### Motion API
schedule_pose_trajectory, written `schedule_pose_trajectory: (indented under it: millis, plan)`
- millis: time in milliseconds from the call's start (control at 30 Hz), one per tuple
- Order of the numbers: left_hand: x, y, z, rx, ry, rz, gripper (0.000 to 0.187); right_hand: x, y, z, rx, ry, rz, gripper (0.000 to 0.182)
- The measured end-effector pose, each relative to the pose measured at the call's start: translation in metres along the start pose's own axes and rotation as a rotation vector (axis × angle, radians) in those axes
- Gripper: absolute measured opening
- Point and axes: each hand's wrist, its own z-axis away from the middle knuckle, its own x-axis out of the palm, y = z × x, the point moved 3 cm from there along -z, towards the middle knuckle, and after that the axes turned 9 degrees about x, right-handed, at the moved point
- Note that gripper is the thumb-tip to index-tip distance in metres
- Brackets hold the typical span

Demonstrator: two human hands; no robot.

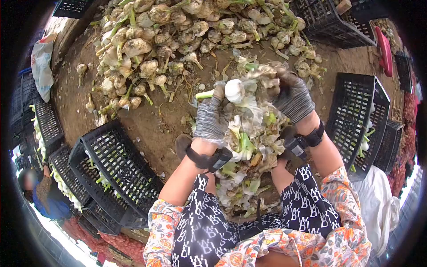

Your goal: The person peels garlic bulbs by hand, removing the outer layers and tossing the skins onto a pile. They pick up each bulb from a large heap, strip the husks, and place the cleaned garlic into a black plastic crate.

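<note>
Between my two gloved hands is a peeled white garlic bulb [234,91], its green stem pointing left. My left hand [211,113], in a grey striped glove, is closed round the stem side of it. Right of the bulb, my right hand [293,95] has its fingers bent against dirty outer skins [265,73], blurred by motion. Loose peelings and leaves [244,147] lie in a heap below the hands, between my legs. Ahead, a large pile of unpeeled garlic [178,31] covers the ground.
Black crates stand at the left [120,164] and right [353,115], with garlic stems in them. Another crate [333,22] is at the upper right, beside a red plastic object [383,51]. A white sack [43,66] lies at the far left. Another person [44,191] is at the left edge.
</note>
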Motion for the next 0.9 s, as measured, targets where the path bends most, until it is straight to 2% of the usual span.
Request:
schedule_pose_trajectory:
  millis: [100,133,200,233,267,300,367,400,433,500,533,633,700,733,767,800,833,867,900]
  plan:
    - [-0.005,0.003,0.004,0.046,-0.012,-0.027,0.023,-0.002,-0.005,0.004,-0.197,0.375,0.813,0.023]
    - [-0.008,0.003,0.004,0.061,-0.019,-0.058,0.024,-0.014,-0.003,0.0,-0.364,0.267,1.124,0.031]
    - [-0.014,0.002,0.003,0.089,-0.035,-0.121,0.026,0.002,0.014,-0.003,-0.658,0.23,1.384,0.035]
    - [-0.014,0.003,0.004,0.168,-0.02,-0.202,0.027,0.012,0.027,-0.004,-0.808,0.209,1.51,0.037]
    - [-0.011,0.003,0.005,0.246,-0.007,-0.282,0.027,0.022,0.035,-0.004,-0.768,0.23,1.559,0.033]
    - [-0.008,0.003,0.007,0.325,0.007,-0.363,0.028,0.018,0.035,-0.007,-0.614,0.243,1.473,0.03]
    - [-0.007,0.003,0.007,0.261,-0.016,-0.247,0.027,0.012,0.037,-0.012,-0.316,0.263,1.284,0.024]
    - [-0.012,0.002,0.006,0.227,-0.055,-0.184,0.026,0.012,0.036,-0.012,-0.194,0.249,1.063,0.017]
    - [-0.015,0.002,0.007,0.194,-0.093,-0.12,0.025,0.009,0.036,-0.012,-0.176,0.251,1.075,0.015]
    - [-0.022,0.002,0.007,0.058,-0.043,-0.049,0.025,-0.001,0.038,-0.011,-0.142,0.256,1.097,0.012]
    - [-0.019,0.005,0.01,0.025,-0.016,0.0,0.025,-0.01,0.047,-0.014,0.031,0.252,0.727,0.014]
    - [-0.01,0.014,0.021,-0.087,0.015,0.197,0.027,-0.013,0.053,-0.006,0.207,0.049,0.472,0.017]
    - [-0.017,0.026,0.022,-0.098,0.005,0.234,0.03,-0.01,0.05,-0.006,0.157,0.102,0.913,0.021]
    - [-0.027,0.034,0.025,-0.05,0.144,0.235,0.037,-0.01,0.049,-0.007,0.12,0.143,1.128,0.021]
    - [-0.037,0.047,0.033,-0.039,0.155,0.393,0.039,-0.01,0.047,-0.008,0.074,0.183,1.341,0.022]
    - [-0.044,0.063,0.045,-0.057,0.0,0.663,0.034,-0.022,0.047,-0.008,0.027,0.227,1.448,0.022]
    - [-0.038,0.09,0.062,0.096,-0.081,0.752,0.026,-0.027,0.047,-0.007,0.064,0.251,1.436,0.022]
    - [-0.045,0.113,0.075,0.124,-0.194,1.031,0.022,-0.031,0.048,-0.006,0.103,0.28,1.424,0.023]
    - [-0.043,0.138,0.09,0.266,-0.533,1.116,0.021,-0.037,0.047,-0.005,0.143,0.31,1.411,0.023]
